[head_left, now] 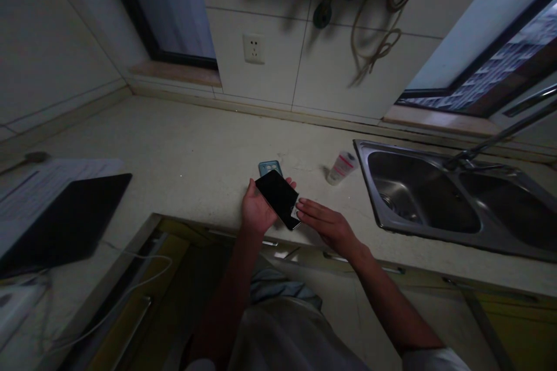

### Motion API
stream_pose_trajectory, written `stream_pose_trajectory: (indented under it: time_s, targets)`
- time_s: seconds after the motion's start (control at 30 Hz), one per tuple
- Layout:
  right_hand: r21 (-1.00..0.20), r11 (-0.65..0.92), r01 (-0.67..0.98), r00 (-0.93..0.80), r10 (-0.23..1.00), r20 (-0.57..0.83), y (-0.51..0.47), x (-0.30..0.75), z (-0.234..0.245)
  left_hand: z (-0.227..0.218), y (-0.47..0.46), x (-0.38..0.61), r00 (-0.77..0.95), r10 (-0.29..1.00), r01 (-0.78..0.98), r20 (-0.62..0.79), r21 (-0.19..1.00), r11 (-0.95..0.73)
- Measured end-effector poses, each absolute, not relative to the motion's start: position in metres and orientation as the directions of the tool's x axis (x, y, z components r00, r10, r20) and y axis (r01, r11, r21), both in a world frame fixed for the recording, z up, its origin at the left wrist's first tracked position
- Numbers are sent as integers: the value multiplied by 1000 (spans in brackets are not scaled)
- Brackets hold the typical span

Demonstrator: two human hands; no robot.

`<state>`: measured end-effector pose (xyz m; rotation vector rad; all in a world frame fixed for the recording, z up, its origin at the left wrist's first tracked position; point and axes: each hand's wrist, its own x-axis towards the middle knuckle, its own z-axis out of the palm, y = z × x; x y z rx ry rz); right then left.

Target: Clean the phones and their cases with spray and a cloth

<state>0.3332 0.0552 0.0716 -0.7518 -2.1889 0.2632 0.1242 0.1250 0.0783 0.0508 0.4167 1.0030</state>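
My left hand [256,208] holds a black smartphone [278,197] flat on its palm, just above the pale stone countertop [195,156]. My right hand [326,226] reaches in from the right, its fingers at the phone's near edge. A small white piece [296,213] shows there, between the phone and those fingers, but I cannot tell whether they grip it. A teal phone case [270,168] lies on the counter, partly hidden behind the phone. A white tube [342,168] with red markings lies to the right.
A stainless double sink [391,220] with a faucet [500,139] fills the counter's right side. A dark laptop [65,226] lies on papers [52,185] at left. A white cable [143,278] hangs over the counter's edge. Above are a wall socket [253,48] and hanging utensils [324,11].
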Motion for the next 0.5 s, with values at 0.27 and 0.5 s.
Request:
stream_pose_trajectory:
  time_s: [0.27, 0.5]
  targets:
    - [-565, 736, 372, -479, 674, 563, 52, 316, 65, 79, 125, 146, 289, 876, -869, -386, 278, 410]
    - [-859, 346, 377, 163, 888, 429, 65, 301, 81, 83, 123, 153, 265, 837, -769, -480, 418, 483]
